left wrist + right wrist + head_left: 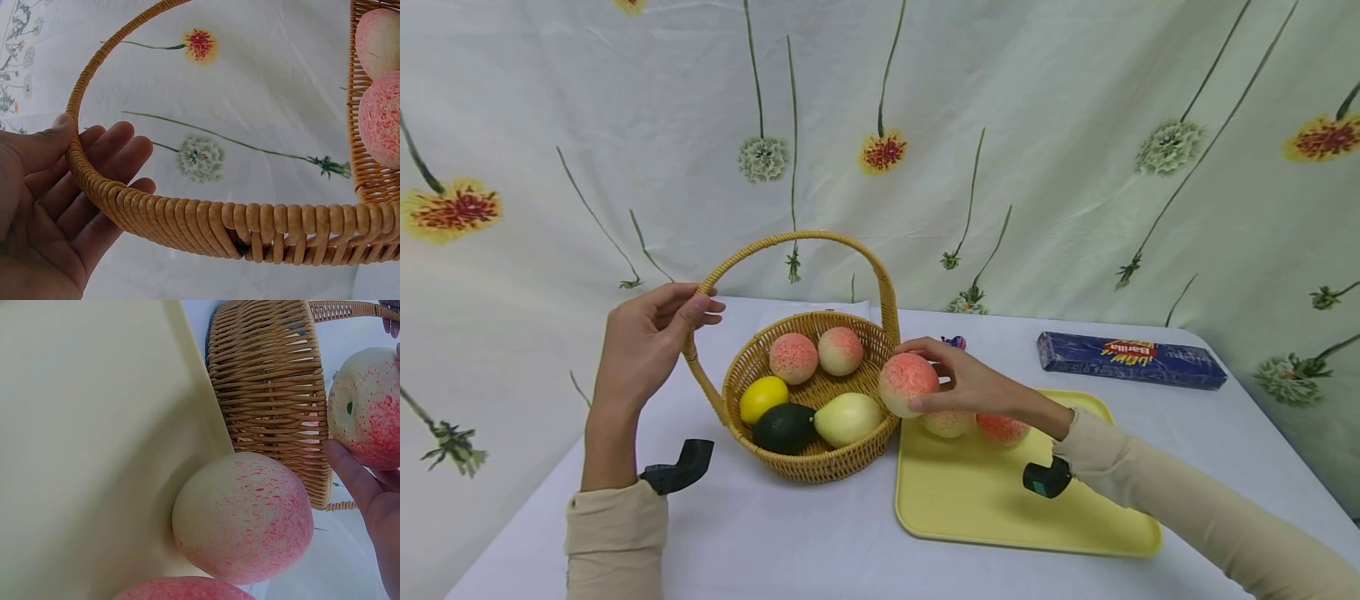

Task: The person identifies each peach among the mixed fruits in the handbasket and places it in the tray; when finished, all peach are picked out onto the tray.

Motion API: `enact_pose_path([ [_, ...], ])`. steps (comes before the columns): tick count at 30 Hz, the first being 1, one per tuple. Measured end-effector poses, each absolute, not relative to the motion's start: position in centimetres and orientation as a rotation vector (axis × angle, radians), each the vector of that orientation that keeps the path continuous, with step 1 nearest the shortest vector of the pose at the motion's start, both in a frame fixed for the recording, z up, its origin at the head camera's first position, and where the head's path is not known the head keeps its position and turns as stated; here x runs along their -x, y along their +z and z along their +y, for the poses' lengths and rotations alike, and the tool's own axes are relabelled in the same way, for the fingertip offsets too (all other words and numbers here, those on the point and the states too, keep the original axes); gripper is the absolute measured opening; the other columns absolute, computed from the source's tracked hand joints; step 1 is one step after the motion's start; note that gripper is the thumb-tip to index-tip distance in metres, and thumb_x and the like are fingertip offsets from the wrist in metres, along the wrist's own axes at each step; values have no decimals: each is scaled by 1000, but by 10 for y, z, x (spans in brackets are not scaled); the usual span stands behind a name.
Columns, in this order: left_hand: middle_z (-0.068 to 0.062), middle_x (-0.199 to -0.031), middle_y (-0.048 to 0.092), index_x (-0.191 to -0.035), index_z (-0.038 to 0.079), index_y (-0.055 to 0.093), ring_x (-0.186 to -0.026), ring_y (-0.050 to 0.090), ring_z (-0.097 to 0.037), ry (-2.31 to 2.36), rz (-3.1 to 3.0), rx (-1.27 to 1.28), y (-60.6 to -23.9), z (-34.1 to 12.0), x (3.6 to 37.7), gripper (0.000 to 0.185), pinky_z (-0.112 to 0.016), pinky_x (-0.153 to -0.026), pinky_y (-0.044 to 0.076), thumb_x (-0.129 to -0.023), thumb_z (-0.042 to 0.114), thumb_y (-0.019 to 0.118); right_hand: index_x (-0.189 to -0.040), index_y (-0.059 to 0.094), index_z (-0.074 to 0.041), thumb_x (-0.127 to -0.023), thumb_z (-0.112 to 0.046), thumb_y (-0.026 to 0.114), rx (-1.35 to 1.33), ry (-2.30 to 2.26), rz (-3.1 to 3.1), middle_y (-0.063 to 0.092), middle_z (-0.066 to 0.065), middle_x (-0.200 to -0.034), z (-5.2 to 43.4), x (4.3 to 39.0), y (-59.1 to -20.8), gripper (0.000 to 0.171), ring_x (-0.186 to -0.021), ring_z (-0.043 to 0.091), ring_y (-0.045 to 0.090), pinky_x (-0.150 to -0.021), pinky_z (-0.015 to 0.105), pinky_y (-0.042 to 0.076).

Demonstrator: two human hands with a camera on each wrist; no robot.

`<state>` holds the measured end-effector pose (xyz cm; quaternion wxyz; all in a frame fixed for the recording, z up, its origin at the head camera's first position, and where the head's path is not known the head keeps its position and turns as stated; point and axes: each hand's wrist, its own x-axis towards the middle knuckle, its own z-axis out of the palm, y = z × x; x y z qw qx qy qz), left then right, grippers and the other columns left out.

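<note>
A wicker basket (752, 367) stands on the table with two peaches (793, 357), a lemon (763, 398), an avocado (784, 427) and a pear (848, 418) inside. My left hand (651, 333) holds the basket's arched handle (156, 209) near its left foot, thumb on one side and fingers on the other. My right hand (958, 382) grips a pink peach (907, 383) just beside the basket's right rim, above the yellow tray (985, 500). Two more peaches (244, 515) lie on the tray under that hand.
A blue pasta box (1131, 360) lies at the back right of the table. A flowered cloth hangs behind. The tray's near half is bare. A small purple object (953, 342) sits behind the right hand.
</note>
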<state>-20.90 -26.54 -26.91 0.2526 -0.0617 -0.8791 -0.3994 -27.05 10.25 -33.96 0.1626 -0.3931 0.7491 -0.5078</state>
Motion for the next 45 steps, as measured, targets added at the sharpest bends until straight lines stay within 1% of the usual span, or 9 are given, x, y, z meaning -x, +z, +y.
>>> enact_pose_path([
  [3,-13,-108,69,-127,6,61,-86,64,4,-1085,-2390,171,-269,-265,209,36,-9,-77,49,-98,27,54,-140,42,-14,-83,-18,75,1104,-1469,2131,47,4,-136,105,269,-339,66,-119,23,54,-95,37,50],
  [8,-13,-108,69,-127,6,61,-86,63,5,-1083,-2392,167,-268,-265,208,36,-10,-77,50,-98,27,54,-142,40,-17,-82,-15,77,1086,-1469,2176,46,6,-139,113,268,-338,71,-120,26,53,-94,35,51],
  [15,-13,-108,69,-127,7,61,-86,64,4,-1085,-2392,163,-269,-265,208,36,-9,-77,49,-98,27,54,-143,40,-12,-80,-13,78,1096,-1440,2234,41,11,-144,126,267,-338,73,-124,29,51,-94,38,51],
  [18,-14,-108,69,-127,6,61,-87,64,3,-1085,-2392,167,-269,-265,209,36,-9,-77,49,-98,27,54,-143,40,-12,-80,-14,78,1096,-1418,2253,41,10,-145,132,265,-341,74,-124,28,51,-95,38,50],
  [22,-14,-108,69,-127,6,61,-86,64,4,-1086,-2390,170,-269,-265,209,37,-9,-76,49,-98,27,54,-143,40,-12,-79,-12,79,1087,-1414,2241,43,8,-143,138,261,-344,74,-124,27,51,-94,38,50],
  [28,-15,-108,69,-128,6,60,-86,64,4,-1080,-2385,178,-269,-266,210,37,-9,-76,50,-98,26,54,-142,41,-14,-78,-8,79,1073,-1444,2199,46,10,-139,146,257,-349,76,-120,30,52,-92,39,52],
  [35,-15,-108,69,-127,6,60,-86,64,4,-1086,-2380,182,-270,-266,210,36,-8,-75,49,-98,25,55,-143,39,-12,-77,-9,80,1085,-1465,2222,47,11,-138,155,253,-350,78,-121,31,52,-93,32,51],
  [40,-15,-108,69,-127,6,61,-86,64,4,-1083,-2380,181,-269,-266,210,37,-8,-76,49,-98,26,55,-143,39,-12,-78,-7,79,1083,-1481,2237,49,11,-137,163,252,-352,77,-120,30,53,-93,32,51],
  [45,-15,-108,69,-127,6,60,-86,64,4,-1085,-2381,179,-269,-265,209,37,-8,-76,49,-97,26,55,-143,38,-9,-78,-6,78,1078,-1487,2253,49,11,-136,170,252,-354,77,-119,25,54,-94,31,51],
])
